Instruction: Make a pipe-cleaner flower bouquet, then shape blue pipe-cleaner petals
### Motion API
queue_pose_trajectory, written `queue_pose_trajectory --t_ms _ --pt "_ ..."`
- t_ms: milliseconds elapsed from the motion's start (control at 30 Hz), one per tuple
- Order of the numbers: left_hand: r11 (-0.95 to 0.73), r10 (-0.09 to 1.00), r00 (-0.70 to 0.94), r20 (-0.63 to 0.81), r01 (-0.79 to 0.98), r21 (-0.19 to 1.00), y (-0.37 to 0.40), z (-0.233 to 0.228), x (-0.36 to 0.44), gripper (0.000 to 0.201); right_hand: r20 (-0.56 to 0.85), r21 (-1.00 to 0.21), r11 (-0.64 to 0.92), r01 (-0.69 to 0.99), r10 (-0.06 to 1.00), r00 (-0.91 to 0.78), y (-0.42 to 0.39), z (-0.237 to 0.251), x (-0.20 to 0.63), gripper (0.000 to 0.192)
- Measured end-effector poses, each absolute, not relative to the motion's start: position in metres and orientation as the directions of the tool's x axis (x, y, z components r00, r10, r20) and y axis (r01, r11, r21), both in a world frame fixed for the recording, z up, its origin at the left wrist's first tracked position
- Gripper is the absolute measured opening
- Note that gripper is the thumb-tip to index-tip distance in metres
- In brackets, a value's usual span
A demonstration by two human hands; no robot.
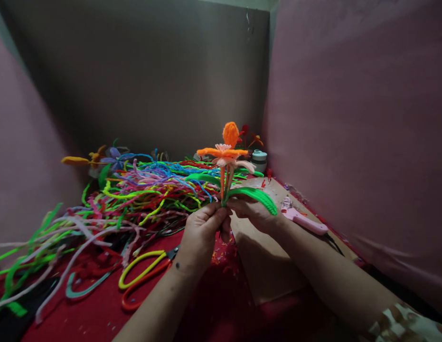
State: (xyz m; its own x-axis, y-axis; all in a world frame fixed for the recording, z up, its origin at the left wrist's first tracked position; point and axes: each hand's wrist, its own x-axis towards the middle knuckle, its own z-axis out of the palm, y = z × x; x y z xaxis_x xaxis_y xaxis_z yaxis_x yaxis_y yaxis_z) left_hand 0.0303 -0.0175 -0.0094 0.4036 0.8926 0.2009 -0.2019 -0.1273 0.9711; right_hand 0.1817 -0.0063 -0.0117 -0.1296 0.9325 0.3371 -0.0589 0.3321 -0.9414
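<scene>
The flower assembly (222,153) is held upright above the tabletop (221,313), centred between both hands. It comprises an orange bud (230,134) at the top, a flat orange bloom seen edge-on beneath it, pale pink petals, and stems (227,183) converging at the base. One green leaf (254,194) arches outward over the right hand (254,213); another extends to the left.

Hand state: the left hand (205,227) pinches the stem base between thumb and fingers. The right hand is closed on the same junction from the opposite side; its fingertips are partly hidden, so their exact contact cannot be confirmed.

Step in hand: judged to be gathering and securing the stems and leaves at one point. The next move probably calls for a firm left-hand pinch while the right hand tightens or aligns the base, without bending the leaves.

Surrounding items: the pile of fuzzy craft stems (153,183) lies behind and to the left, the scissors (149,271) rest beside the left wrist, and the pink-handled tool (308,222) lies beyond the right forearm
</scene>
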Motion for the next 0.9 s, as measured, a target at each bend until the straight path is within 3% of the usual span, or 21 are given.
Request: queue_pose_trajectory --t_ms 200,367,500,600,700,800,900 --pt "0.087 0.861 0.490 0.136 -0.405 0.910 -0.020 -0.008 0.032 0.017 0.297 -0.946 0.267 -0.182 0.941 -0.164 -0.007 -0.012 0.181 0.022" --pt "0.255 0.747 0.639 0.182 -0.528 0.810 -0.019 -0.014 0.030 0.016 0.222 -0.944 0.143 -0.297 0.942 -0.252 -0.009 -0.013 0.180 0.015" --pt "0.437 0.600 0.776 0.195 -0.521 0.733 -0.017 -0.025 0.030 0.020 0.214 -0.945 0.082 -0.317 0.888 -0.407 -0.013 -0.010 0.181 0.014" --pt "0.474 0.552 0.812 0.189 -0.493 0.730 -0.015 -0.026 0.028 0.019 0.179 -0.949 0.022 -0.313 0.856 -0.484 -0.014 -0.010 0.183 0.016" --pt "0.335 0.629 0.766 0.131 -0.418 0.844 -0.014 -0.016 0.026 0.022 0.201 -0.939 0.055 -0.339 0.889 -0.413 -0.010 -0.013 0.182 0.013" --pt "-0.060 0.791 0.590 0.165 -0.192 0.979 -0.013 -0.006 0.025 0.030 0.237 -0.932 0.131 -0.337 0.926 -0.296 -0.005 -0.016 0.180 0.014" --pt "-0.403 0.864 0.381 0.330 0.127 0.906 -0.015 -0.006 0.028 0.022 0.243 -0.938 0.185 -0.294 0.954 -0.176 -0.003 -0.018 0.177 0.016"
